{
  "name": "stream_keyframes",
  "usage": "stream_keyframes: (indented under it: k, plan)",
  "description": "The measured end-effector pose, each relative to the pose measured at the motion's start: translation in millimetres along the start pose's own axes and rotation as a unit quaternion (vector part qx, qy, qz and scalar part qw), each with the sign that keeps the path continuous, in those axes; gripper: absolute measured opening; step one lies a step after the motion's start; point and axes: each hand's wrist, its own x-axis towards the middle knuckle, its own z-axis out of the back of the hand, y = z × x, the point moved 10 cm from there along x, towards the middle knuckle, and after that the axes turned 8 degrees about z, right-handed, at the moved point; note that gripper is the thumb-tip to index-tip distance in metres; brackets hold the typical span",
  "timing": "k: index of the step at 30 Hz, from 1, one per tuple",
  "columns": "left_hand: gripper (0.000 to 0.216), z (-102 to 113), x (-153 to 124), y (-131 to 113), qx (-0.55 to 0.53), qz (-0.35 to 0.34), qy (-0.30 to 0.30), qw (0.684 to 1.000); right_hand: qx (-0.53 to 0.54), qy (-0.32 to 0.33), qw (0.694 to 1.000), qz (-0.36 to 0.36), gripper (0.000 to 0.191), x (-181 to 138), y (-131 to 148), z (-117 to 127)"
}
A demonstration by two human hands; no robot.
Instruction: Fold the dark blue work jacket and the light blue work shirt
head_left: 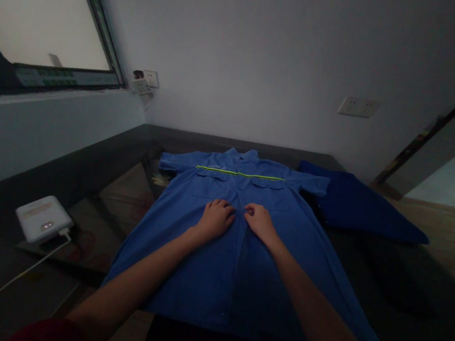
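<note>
A blue work shirt (215, 268) with a yellow-green reflective stripe across the chest lies spread flat, front up, on a dark table (384, 278). Both of my hands rest on its middle, on either side of the front placket. My left hand (216, 218) has its fingers curled and pinched at the fabric just left of the placket. My right hand (258, 220) is curled the same way just right of it. The fingertips of both hands nearly meet at the shirt's centre line.
A darker blue garment (356, 205) lies folded at the right, beside the shirt's sleeve. A white power bank (43, 218) with a white cable sits at the table's left. Wall sockets (146, 82) are at the back left, a window above them.
</note>
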Motion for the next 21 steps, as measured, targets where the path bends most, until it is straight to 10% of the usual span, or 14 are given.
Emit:
stream_keyframes:
  k: [7, 21]
  plan:
    - [0.018, -6.9, 22.7, 12.8, -0.075, 0.085, 0.017, 0.993, 0.014, 0.02, 1.0, -0.002, 0.029, -0.8, -1.3, -12.9]
    - [0.02, -14.1, 22.3, 5.0, -0.057, 0.047, -0.009, 0.997, 0.049, -0.067, 0.996, -0.024, 0.021, -7.0, -13.0, -2.4]
